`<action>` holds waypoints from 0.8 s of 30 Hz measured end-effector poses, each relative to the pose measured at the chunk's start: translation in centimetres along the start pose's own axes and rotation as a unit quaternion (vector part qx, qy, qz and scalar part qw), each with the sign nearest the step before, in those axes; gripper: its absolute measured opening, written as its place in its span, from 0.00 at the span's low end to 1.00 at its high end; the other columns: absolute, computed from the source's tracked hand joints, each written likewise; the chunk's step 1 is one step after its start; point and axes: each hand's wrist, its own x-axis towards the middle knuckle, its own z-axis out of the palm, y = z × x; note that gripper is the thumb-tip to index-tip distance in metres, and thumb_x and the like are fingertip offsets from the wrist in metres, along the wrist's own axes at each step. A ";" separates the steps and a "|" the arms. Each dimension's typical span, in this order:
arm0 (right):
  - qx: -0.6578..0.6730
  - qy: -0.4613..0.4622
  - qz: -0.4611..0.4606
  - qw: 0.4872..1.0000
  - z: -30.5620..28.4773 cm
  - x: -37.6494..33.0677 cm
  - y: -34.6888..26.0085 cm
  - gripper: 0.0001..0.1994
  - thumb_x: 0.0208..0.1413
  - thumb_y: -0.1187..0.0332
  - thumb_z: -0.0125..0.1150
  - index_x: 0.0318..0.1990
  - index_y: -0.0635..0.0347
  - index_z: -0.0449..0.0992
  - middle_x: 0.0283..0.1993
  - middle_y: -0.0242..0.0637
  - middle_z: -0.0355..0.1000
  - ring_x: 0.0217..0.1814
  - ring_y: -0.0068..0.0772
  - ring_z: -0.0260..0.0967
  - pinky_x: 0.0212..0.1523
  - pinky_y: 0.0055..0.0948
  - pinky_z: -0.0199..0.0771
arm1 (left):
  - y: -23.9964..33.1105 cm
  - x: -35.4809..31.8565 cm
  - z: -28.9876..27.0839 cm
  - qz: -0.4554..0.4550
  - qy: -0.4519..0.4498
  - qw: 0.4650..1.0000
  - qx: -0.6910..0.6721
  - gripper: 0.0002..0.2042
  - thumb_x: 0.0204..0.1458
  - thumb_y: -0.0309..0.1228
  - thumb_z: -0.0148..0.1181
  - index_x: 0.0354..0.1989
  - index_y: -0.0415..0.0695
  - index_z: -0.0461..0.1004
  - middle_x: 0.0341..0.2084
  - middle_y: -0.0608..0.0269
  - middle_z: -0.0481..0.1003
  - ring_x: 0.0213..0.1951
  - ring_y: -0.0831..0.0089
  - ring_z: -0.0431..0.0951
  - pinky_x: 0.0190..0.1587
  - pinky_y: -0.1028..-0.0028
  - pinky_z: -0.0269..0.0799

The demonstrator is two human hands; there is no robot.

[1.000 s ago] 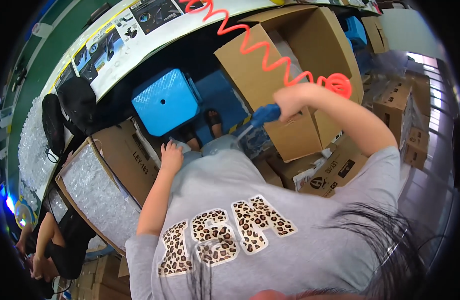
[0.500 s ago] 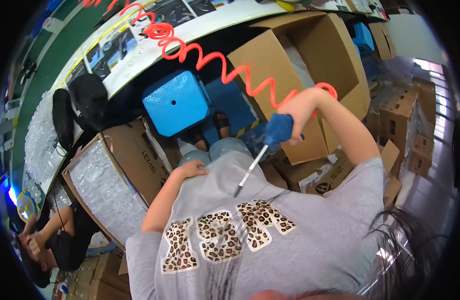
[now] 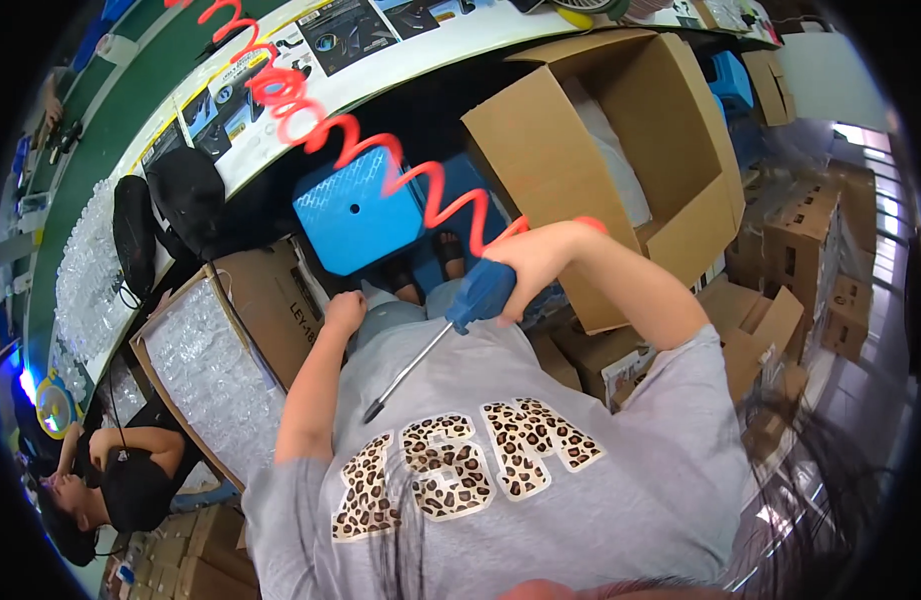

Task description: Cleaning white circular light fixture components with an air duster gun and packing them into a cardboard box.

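My right hand (image 3: pixel 534 262) grips a blue-handled air blow gun (image 3: pixel 481 296). Its long metal nozzle slants down and left across the front of my grey shirt, the dark tip just above the leopard-print letters. A red coiled air hose (image 3: pixel 478 228) runs from near that hand up over the workbench at the upper left. My left hand (image 3: pixel 346 312) is by my thigh with its fingers curled in; whatever they may hold is hidden. It is nearest the cardboard box of clear plastic pieces.
A blue stool (image 3: pixel 361 225) stands ahead of my feet. An open cardboard box (image 3: pixel 541 140) is at the right, with stacked cartons (image 3: pixel 796 235) beyond. The white bench (image 3: pixel 271 140) carries printed packages and clear plastic pieces (image 3: pixel 89 265). Another person (image 3: pixel 141 475) is at the lower left.
The blow gun and my right hand have moved left and slightly down, with the hose swinging along. My left hand has lifted off my thigh, moved up and left, and curled its fingers.
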 end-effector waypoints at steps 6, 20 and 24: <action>-0.241 0.069 0.132 0.959 0.8 1.9 -0.1 0.11 0.37 0.63 0.64 0.24 0.62 0.74 0.20 0.33 0.71 0.24 0.27 0.69 0.27 0.29 0.67 | -0.6 0.4 0.4 0.012 0.048 0.999 0.000 0.11 0.48 0.34 0.51 0.37 0.46 0.74 0.30 0.56 0.75 0.37 0.55 0.74 0.40 0.61 0.69; 0.230 0.628 -0.393 0.632 5.7 3.7 2.8 0.09 0.52 0.78 0.50 0.41 0.58 0.64 0.47 0.39 0.63 0.58 0.32 0.56 0.57 0.31 0.57 | 16.5 -10.0 -16.6 0.334 0.350 0.823 -0.298 0.31 0.35 0.24 0.61 0.53 0.37 0.60 0.51 0.49 0.62 0.53 0.57 0.63 0.54 0.65 0.59; 0.235 0.712 -0.393 0.533 6.7 3.5 1.5 0.09 0.55 0.74 0.49 0.44 0.55 0.62 0.51 0.39 0.62 0.60 0.30 0.54 0.59 0.30 0.54 | 22.1 -11.2 -20.3 0.361 0.328 0.868 -0.089 0.40 0.32 0.25 0.64 0.59 0.36 0.51 0.57 0.49 0.55 0.60 0.54 0.53 0.60 0.61 0.51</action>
